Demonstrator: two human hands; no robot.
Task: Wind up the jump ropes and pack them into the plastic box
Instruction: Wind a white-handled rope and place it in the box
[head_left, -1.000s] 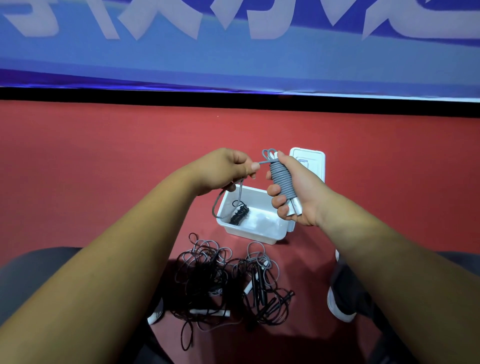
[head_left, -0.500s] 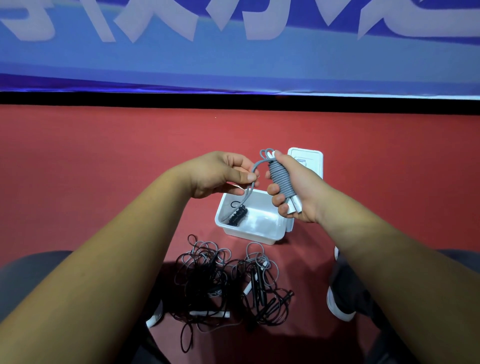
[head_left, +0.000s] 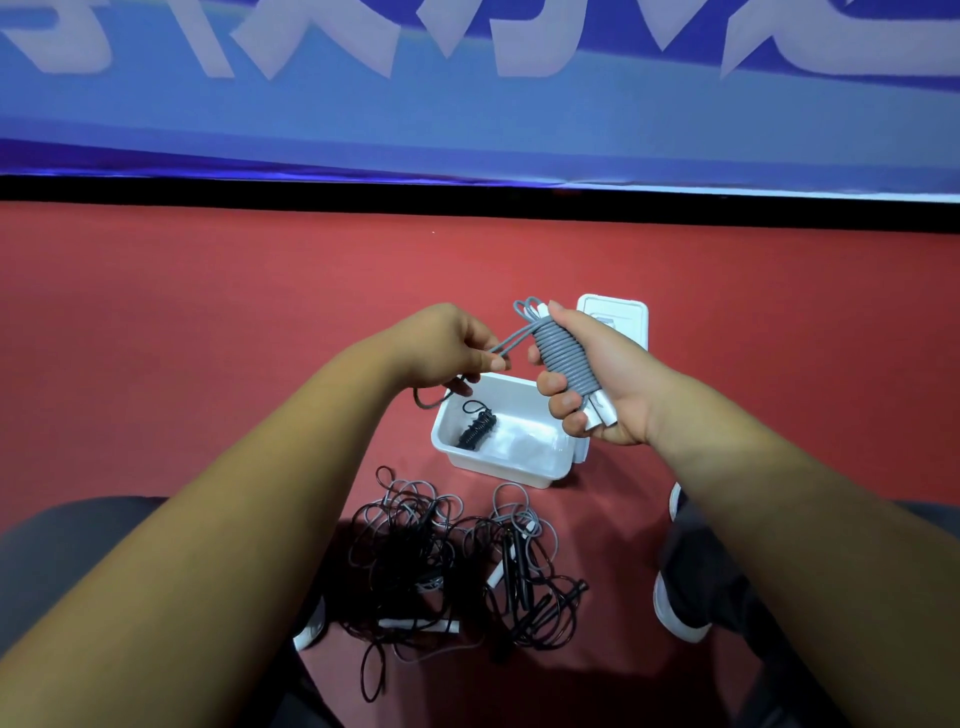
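One wound black rope sits in the plastic box. Your right hand grips the nearly coiled grey rope above it, left hand pinching its tail; the tangled pile nearer you waits.

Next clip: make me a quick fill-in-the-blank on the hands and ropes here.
The left hand pinches the strand from the wound grey rope, gripped in the ____ hand.
The one bundle inside the plastic box is coloured ____.
The tangled ropes lie on the red ____.
Missing: right; black; floor.
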